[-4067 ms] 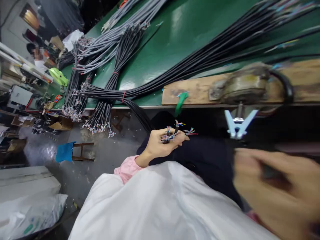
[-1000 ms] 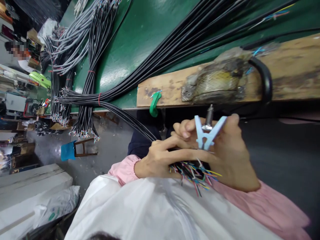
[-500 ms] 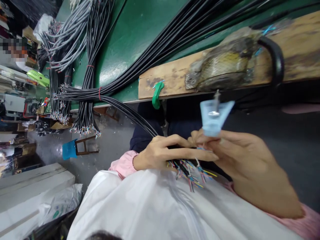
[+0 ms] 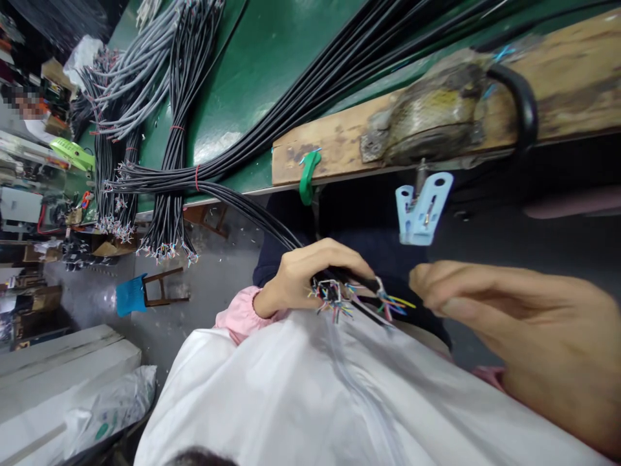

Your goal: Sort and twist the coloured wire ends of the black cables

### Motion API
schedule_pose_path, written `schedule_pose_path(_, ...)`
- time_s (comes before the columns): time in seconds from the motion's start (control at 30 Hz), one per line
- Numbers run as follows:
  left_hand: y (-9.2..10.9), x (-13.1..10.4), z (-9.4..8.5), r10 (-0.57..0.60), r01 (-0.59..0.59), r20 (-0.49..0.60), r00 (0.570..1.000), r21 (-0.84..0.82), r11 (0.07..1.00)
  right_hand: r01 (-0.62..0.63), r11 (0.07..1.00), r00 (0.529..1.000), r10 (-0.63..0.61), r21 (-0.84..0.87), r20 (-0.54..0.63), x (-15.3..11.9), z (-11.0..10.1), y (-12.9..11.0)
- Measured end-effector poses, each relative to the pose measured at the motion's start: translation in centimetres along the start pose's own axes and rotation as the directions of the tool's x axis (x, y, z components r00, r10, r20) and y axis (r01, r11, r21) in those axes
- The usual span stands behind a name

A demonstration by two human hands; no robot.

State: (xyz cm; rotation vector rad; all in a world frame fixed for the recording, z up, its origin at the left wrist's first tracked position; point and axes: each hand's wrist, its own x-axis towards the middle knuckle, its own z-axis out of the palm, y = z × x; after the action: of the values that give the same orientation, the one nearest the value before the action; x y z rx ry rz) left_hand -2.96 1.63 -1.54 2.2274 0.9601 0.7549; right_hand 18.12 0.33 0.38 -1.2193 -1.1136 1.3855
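Observation:
My left hand (image 4: 317,265) is closed around a bundle of black cables (image 4: 272,226). Their stripped ends fan out below the palm as thin coloured wires (image 4: 334,301), with more wire ends (image 4: 388,299) just past the fingertips. My right hand (image 4: 514,317) is to the right, apart from the cables, with thumb and fingers drawn together in a pinch. Whatever may be between those fingertips is hidden. Above the gap between both hands, a light blue plastic clothespin (image 4: 427,210) hangs at a metal rod under a tape-wrapped lump (image 4: 431,123) on the wooden board.
The wooden board (image 4: 330,142) lies along the green table's edge, with a green hook (image 4: 308,178) on it. Black cable bundles (image 4: 179,97) and grey cables (image 4: 140,71) lie on the table (image 4: 286,52). A blue-seated stool (image 4: 130,296) stands at left on the floor.
My right hand has drawn away from the wires to the right. The clothespin now hangs tilted, free of my fingers. My left hand's outstretched fingers have curled in around the cables.

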Motion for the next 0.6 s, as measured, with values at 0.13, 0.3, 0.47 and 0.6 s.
schedule_pose_path(0.13,0.4,-0.1,0.0,0.097,-0.114,-0.21,0.973,-0.071,0.991,0.149,0.978,0.985,-0.159,-0.147,-0.063,-1.0,1.0,-0.8)
schedule_pose_path(0.3,0.7,-0.7,0.1,0.05,-0.06,-0.198,0.979,-0.042,0.997,0.363,0.913,0.927,-0.374,-0.187,-0.031,-1.2,2.1,-0.7)
schedule_pose_path(0.47,0.9,-1.3,-0.2,-0.103,0.104,0.037,0.994,-0.038,0.994,0.46,0.85,0.862,-0.497,-0.257,-0.098,-0.8,2.8,-0.2)
schedule_pose_path(0.6,1.1,-1.2,-0.2,-0.098,0.1,0.076,0.992,-0.02,0.995,0.392,0.889,0.901,-0.423,-0.237,-0.096,-0.6,3.1,-1.2)
